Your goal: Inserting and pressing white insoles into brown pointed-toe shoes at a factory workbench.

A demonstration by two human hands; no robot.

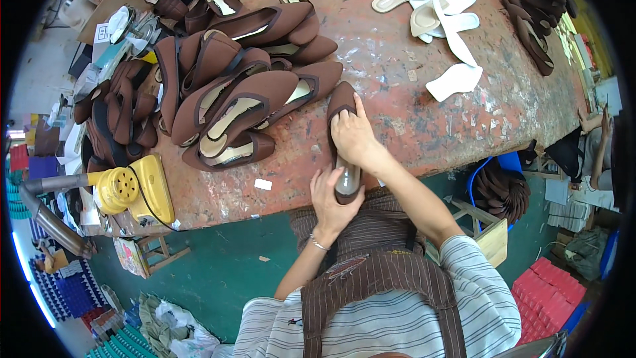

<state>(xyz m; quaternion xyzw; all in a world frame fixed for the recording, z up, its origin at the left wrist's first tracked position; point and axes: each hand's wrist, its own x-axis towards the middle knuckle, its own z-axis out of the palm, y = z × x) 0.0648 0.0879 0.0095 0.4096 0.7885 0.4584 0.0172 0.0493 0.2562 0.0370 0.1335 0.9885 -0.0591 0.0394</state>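
You held a brown flat shoe (342,103) at the near edge of the worn reddish surface (411,119), its toe pointing away from you. Your right hand (353,138) pressed down over its opening, grip clenched on it. Your left hand (333,197) grasped the heel end, where a pale glossy insole showed. A pile of matching brown shoes (238,93) lay just beside it.

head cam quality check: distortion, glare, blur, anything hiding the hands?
Head view: strong fisheye, the table edge bows and the corners are black vignette. Soft, even light, with glare only on the shiny heel end of the brown shoe. Left hand and right hand are sharp and unobstructed; the rim is dimmer and softer.
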